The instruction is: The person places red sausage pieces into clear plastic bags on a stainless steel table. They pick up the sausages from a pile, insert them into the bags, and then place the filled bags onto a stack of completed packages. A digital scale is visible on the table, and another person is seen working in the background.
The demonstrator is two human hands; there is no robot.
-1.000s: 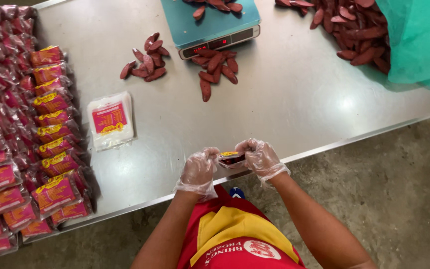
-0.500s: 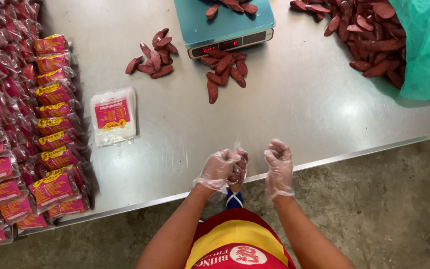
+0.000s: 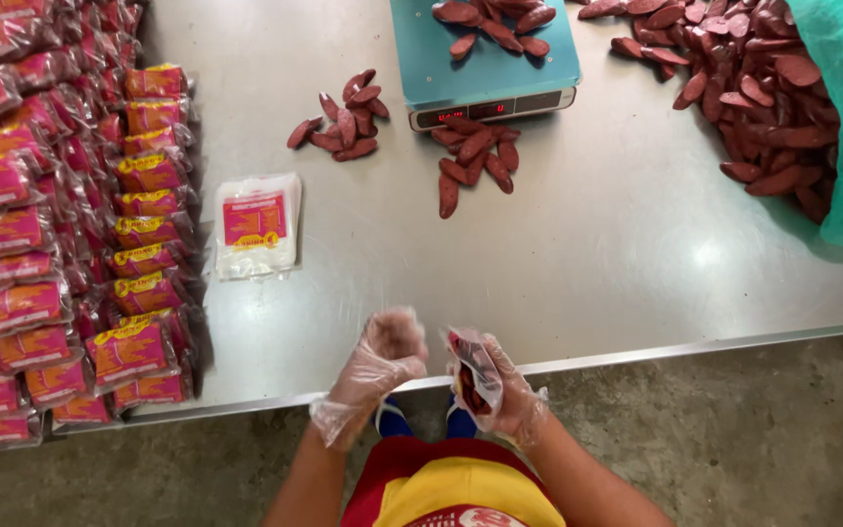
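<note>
Both gloved hands sit right at the near edge of the worktop (image 3: 636,254). The right hand (image 3: 500,390) has its grip pinched around a small clear bag (image 3: 475,371) with dark red pieces inside, and the bag hangs just past the edge, over the floor (image 3: 734,439). The left hand (image 3: 382,361) is curled loosely just beside it, grip closed on nothing I can make out.

Biggest risk I see: that bag is over the floor, not the worktop, so if the loose plastic glove slips, it drops onto the concrete. I can't tell if the top is sealed; if it's open, tilting it would spill pieces out.

Other stuff: the sausage pieces (image 3: 470,161) piled against the front of the scale (image 3: 485,59) at the far edge could nudge the tray and throw off a reading. The packed bags (image 3: 139,346) at the near left corner are stacked right up to the edge, so a bump could tip some off.
</note>
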